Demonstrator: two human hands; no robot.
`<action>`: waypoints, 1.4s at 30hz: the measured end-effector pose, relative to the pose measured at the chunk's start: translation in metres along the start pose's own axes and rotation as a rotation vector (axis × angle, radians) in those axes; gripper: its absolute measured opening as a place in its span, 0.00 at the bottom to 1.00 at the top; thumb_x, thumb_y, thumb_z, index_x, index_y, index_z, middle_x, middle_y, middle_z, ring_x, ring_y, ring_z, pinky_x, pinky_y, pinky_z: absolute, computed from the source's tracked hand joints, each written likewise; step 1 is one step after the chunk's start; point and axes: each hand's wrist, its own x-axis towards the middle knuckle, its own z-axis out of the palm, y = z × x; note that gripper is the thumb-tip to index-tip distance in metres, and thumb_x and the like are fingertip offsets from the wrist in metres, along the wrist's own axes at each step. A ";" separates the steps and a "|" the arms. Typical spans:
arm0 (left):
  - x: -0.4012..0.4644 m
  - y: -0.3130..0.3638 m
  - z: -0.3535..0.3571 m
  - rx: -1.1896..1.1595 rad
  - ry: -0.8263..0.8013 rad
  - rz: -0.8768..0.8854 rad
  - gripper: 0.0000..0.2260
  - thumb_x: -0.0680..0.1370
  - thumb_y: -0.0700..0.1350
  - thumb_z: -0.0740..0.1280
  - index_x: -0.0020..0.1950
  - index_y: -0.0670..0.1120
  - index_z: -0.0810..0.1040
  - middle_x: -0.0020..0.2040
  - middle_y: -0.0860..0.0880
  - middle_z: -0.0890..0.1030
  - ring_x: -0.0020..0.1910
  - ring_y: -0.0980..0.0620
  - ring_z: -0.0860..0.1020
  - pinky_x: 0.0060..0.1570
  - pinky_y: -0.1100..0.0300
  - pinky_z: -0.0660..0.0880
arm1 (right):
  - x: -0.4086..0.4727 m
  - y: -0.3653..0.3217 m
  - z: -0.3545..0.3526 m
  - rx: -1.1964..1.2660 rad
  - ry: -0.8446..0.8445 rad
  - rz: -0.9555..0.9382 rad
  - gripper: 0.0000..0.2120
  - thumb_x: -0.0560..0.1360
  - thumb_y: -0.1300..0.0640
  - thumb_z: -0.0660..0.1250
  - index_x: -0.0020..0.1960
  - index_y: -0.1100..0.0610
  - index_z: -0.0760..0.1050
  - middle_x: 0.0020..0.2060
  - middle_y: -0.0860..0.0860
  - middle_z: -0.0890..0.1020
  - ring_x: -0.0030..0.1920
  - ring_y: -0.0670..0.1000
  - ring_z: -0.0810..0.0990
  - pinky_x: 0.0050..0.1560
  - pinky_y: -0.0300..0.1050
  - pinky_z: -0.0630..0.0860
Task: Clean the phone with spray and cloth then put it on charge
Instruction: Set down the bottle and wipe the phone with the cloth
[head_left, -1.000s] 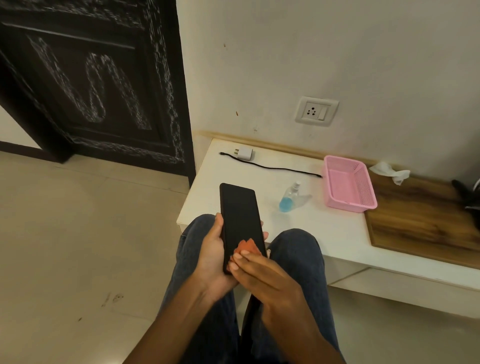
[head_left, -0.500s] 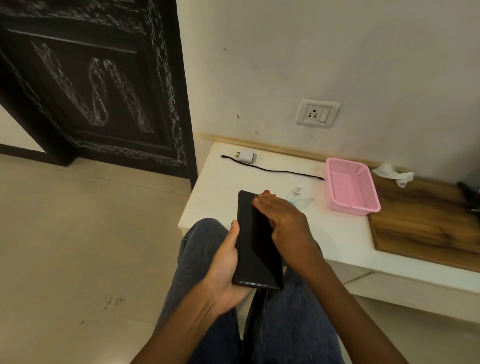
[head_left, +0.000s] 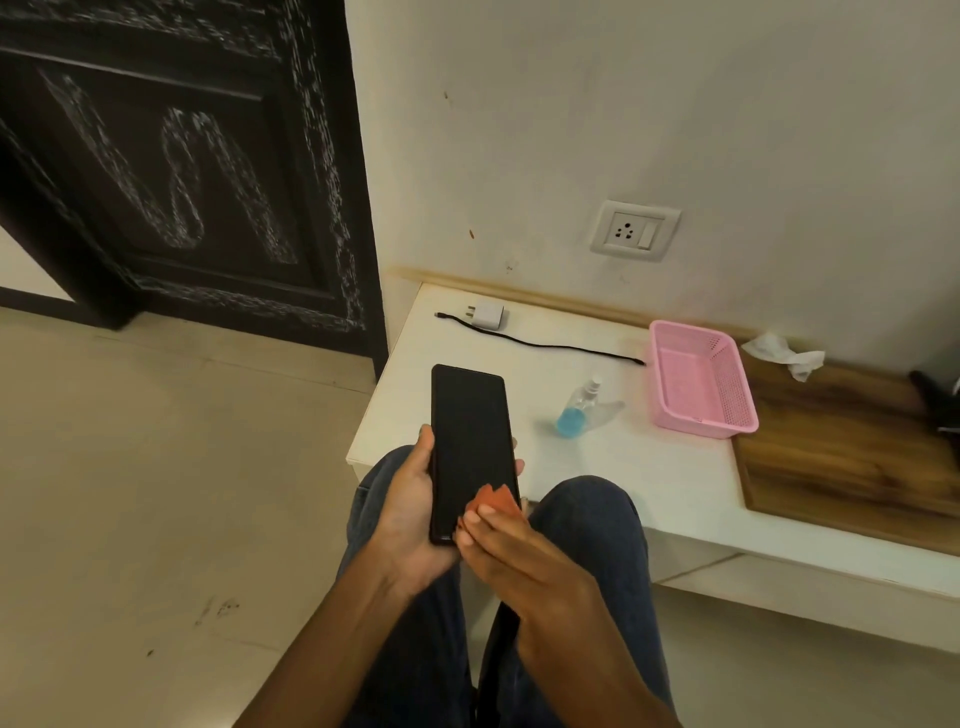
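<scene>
Where the white shelf (head_left: 613, 467) runs along the wall, I note a wall socket (head_left: 635, 230) above it at about 1 o'clock from the phone. On the shelf lie a white charger plug (head_left: 488, 316) with its black cable (head_left: 545, 347), a spray bottle (head_left: 579, 408) holding blue liquid, and a pink basket (head_left: 698, 379) at 2 o'clock, touching a wooden board (head_left: 852, 457). A dark carved door (head_left: 171, 171) stands at 10 o'clock over pale floor tiles. I see the left hand (head_left: 410, 512) curled round the phone (head_left: 471, 452), screen up, above the knees. The right hand (head_left: 511, 551) presses an orange cloth (head_left: 496, 500) onto the phone's lower right corner with nearly straight fingers.
</scene>
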 end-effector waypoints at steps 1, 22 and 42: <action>0.001 -0.001 0.001 -0.003 -0.003 0.000 0.30 0.78 0.63 0.52 0.64 0.40 0.76 0.64 0.40 0.77 0.59 0.43 0.76 0.62 0.46 0.70 | -0.001 -0.001 -0.002 0.011 0.012 0.004 0.29 0.83 0.53 0.43 0.52 0.64 0.81 0.53 0.57 0.82 0.55 0.57 0.80 0.62 0.38 0.67; 0.001 0.014 0.010 0.032 -0.344 -0.034 0.28 0.81 0.61 0.50 0.74 0.46 0.65 0.73 0.42 0.69 0.70 0.42 0.69 0.66 0.42 0.68 | -0.046 0.009 -0.027 0.433 0.351 0.246 0.23 0.71 0.77 0.64 0.49 0.51 0.82 0.45 0.48 0.82 0.46 0.45 0.82 0.44 0.37 0.79; 0.096 0.009 0.009 0.374 0.142 -0.018 0.26 0.79 0.62 0.55 0.65 0.45 0.76 0.62 0.38 0.79 0.62 0.39 0.77 0.66 0.41 0.69 | -0.042 0.045 -0.032 0.587 0.472 0.428 0.08 0.75 0.64 0.66 0.47 0.57 0.83 0.46 0.49 0.83 0.48 0.53 0.83 0.46 0.44 0.81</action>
